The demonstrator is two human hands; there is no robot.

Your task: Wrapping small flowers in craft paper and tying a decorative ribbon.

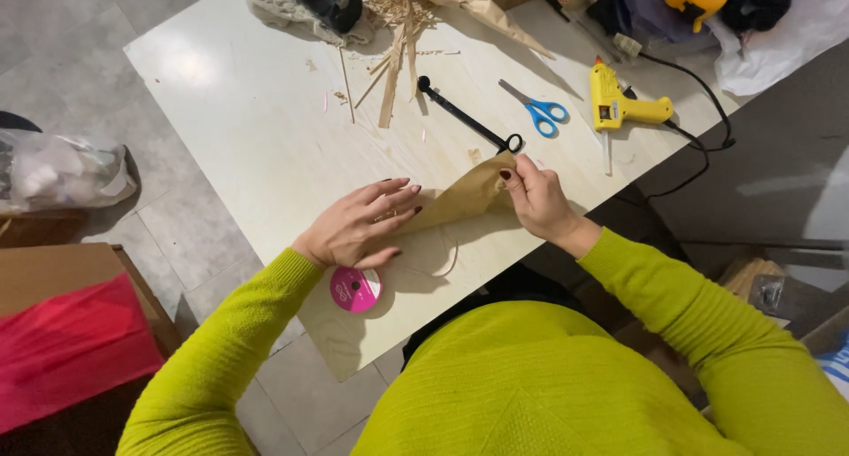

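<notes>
Shaping step: left hand [358, 226] flat, pressing tan kraft-paper cone [460, 201]; right hand [535, 195] pinches its corner (next likely needs firm rolling).

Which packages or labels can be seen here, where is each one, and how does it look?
Ribbon spool: near table edge, under the left hand; round, pink label face.
Clear plastic bag: on the floor, far left; crumpled, whitish contents.
Cardboard box: lower left; brown, red sheet over it.
No screens or signs.

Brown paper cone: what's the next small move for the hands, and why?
Probably press the brown paper cone tighter with the right hand. Its wide end is pinched there, while the left hand lies flat on the narrow end, holding it to the table.
</notes>
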